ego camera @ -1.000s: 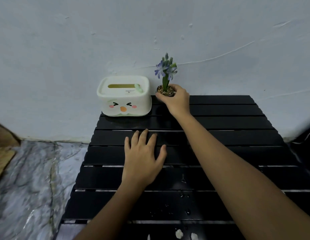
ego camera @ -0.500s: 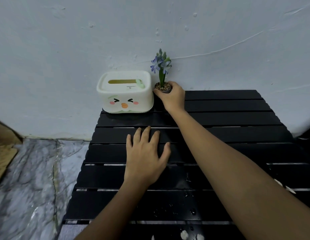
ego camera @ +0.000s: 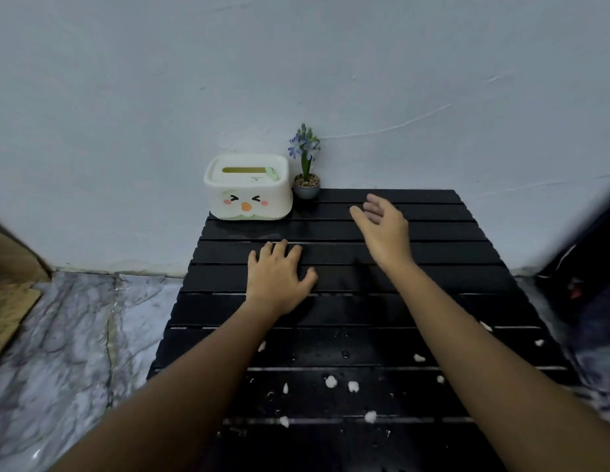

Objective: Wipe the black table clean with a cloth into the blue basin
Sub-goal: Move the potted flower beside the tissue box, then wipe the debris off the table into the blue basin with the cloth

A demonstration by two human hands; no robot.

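Left hand (ego camera: pixel 278 281) spread flat on black slatted tabletop (ego camera: pixel 433 267), right hand (ego camera: pixel 385 229) raised, fingers loose and empty, white crumbs (ego camera: pixel 331 382) near front edge

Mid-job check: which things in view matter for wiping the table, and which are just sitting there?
For the job: black table; white crumbs; water droplets; left hand; right hand. No cloth or basin in view.

Just there: tissue box; flower pot.
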